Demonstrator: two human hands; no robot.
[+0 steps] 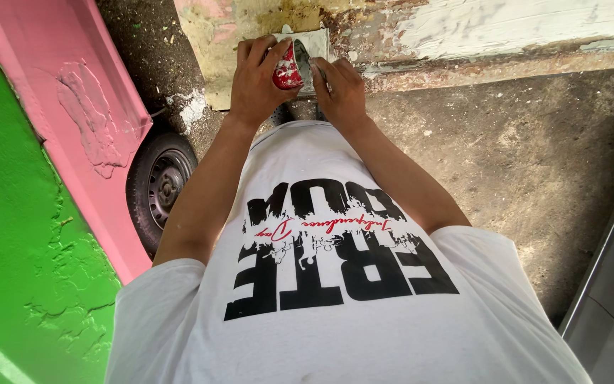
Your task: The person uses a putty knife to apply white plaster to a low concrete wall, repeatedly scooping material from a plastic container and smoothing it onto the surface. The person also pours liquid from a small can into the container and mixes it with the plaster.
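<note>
My left hand (254,78) is closed around a small red object with white smears (288,71), held against a flat grey metal plate (315,44). My right hand (340,91) grips the plate's right side, fingers curled at its edge. Both hands are raised in front of my chest, over the lower edge of a worn cream and white painted panel (463,32) with peeling paint and yellowish filler patches. The red object's lower part is hidden inside my left fist.
A pink and green vehicle body (51,142) with rough filler patches runs along the left, with a black tyre (159,186) beneath it. Dirty concrete ground (520,149) lies under me. A grey metal edge (609,277) stands at the right.
</note>
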